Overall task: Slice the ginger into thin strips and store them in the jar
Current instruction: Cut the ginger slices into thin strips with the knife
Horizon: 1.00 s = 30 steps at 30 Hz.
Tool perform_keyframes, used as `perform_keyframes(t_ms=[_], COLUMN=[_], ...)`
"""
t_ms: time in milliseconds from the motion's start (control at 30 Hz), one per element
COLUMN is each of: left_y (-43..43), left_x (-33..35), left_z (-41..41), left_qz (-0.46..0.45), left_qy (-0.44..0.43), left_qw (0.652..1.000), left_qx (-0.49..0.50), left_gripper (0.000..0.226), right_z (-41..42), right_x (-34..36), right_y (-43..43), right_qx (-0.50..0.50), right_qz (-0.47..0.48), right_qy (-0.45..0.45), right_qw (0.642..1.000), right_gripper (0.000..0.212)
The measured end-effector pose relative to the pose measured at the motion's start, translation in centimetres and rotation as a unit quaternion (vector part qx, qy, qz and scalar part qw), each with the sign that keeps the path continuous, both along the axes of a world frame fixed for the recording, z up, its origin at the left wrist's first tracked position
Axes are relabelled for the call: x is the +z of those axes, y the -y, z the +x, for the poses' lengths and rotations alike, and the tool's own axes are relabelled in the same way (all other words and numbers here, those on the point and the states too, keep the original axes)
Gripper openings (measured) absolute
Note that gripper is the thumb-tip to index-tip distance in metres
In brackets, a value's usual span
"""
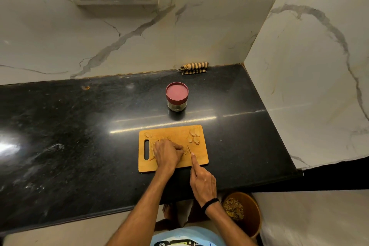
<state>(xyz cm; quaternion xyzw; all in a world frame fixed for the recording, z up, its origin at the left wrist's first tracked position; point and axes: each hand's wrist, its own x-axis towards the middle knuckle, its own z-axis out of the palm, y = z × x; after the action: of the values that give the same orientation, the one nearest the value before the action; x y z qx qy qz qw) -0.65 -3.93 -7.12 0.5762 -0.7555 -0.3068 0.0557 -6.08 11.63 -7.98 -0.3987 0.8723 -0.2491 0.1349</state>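
A wooden cutting board (200, 158) lies on the black counter. My left hand (167, 153) rests curled over a piece of ginger at the board's middle, holding it down. My right hand (201, 181) grips a knife (188, 149), index finger stretched along its spine; the blade stands just right of my left fingers. Several flat ginger slices (194, 136) lie at the board's far right corner, and thin strips (161, 139) lie beyond my left hand. The jar (177, 96), with its red lid on, stands behind the board.
A striped folded cloth (194, 67) lies against the back wall. A brown bin (242, 212) with scraps stands on the floor below the counter's edge. A marble side wall bounds the counter (79, 136) on the right.
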Motion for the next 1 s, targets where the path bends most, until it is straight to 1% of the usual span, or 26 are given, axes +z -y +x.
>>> perform_keyframes(t_ms=[333, 567, 633, 733, 900, 1000], left_y=[0.0, -0.1, -0.1, -0.1, -0.3, -0.1], left_x=[0.5, 1.1, 1.4, 1.8, 2.3, 2.5], left_z=[-0.1, 0.1, 0.1, 0.0, -0.1, -0.1], left_qz=[0.021, 0.016, 0.016, 0.002, -0.006, 0.002], left_qy=[-0.024, -0.038, -0.036, -0.006, 0.032, 0.041], left_qw=[1.000, 0.999, 0.999, 1.000, 0.999, 0.999], left_qx=[-0.001, -0.011, -0.006, -0.005, -0.005, -0.005], left_gripper=[0.018, 0.015, 0.015, 0.017, 0.019, 0.022], right_z=[0.6, 0.3, 0.3, 0.1, 0.4, 0.8], right_x=[0.2, 0.3, 0.4, 0.7, 0.1, 0.1], right_y=[0.8, 1.4, 1.7, 2.0, 0.3, -0.8], right_qx=[0.015, 0.032, 0.036, 0.038, 0.046, 0.050], right_qz=[-0.012, -0.008, -0.005, 0.014, 0.057, 0.063], right_qy=[0.001, -0.009, -0.022, -0.051, -0.125, -0.144], right_qw=[1.000, 0.999, 0.999, 0.998, 0.989, 0.986], right_gripper=[0.059, 0.059, 0.061, 0.067, 0.082, 0.079])
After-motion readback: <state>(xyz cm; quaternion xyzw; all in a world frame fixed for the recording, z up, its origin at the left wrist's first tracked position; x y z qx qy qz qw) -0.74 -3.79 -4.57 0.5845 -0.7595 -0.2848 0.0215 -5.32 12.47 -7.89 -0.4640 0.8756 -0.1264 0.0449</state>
